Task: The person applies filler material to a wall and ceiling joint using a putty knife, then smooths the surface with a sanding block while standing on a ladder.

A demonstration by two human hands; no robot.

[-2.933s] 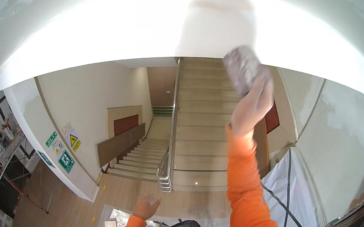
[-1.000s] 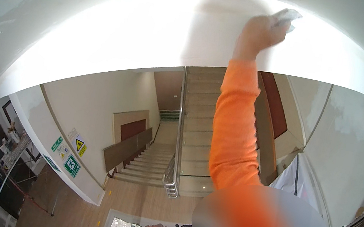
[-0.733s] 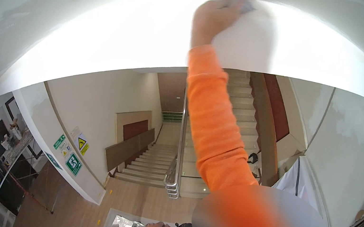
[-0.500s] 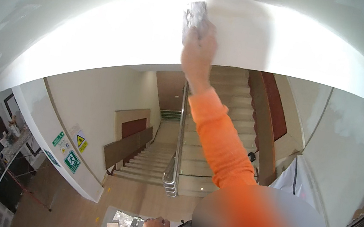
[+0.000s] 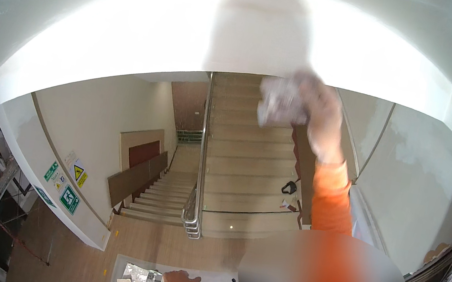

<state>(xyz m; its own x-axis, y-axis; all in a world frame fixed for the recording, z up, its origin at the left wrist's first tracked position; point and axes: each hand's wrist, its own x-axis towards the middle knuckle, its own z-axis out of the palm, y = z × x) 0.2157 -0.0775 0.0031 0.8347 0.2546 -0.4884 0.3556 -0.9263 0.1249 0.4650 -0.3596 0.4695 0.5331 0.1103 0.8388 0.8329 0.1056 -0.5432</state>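
Observation:
My right hand (image 5: 324, 109), blurred by motion, grips a pale grey, crumpled-looking pad (image 5: 280, 102) just below the lower edge of a white painted bulkhead (image 5: 138, 25). A soft shadow lies on the bulkhead above it. My left hand (image 5: 182, 278) is low at the bottom of the view, fingers curled, beside a dusty platform (image 5: 132, 272) with a metal rail; what it holds is hidden.
Below are staircases (image 5: 239, 167) split by a steel railing (image 5: 200, 154), with small items (image 5: 289, 187) on the steps. A column with safety signs (image 5: 70, 198) stands left. At the far left is cluttered scaffolding (image 5: 1, 181). A patched wall (image 5: 423, 174) is right.
My right hand with the pad swept left along the top of the bulkhead, then came down and rightward to below its lower edge. My left hand stays low, with little movement.

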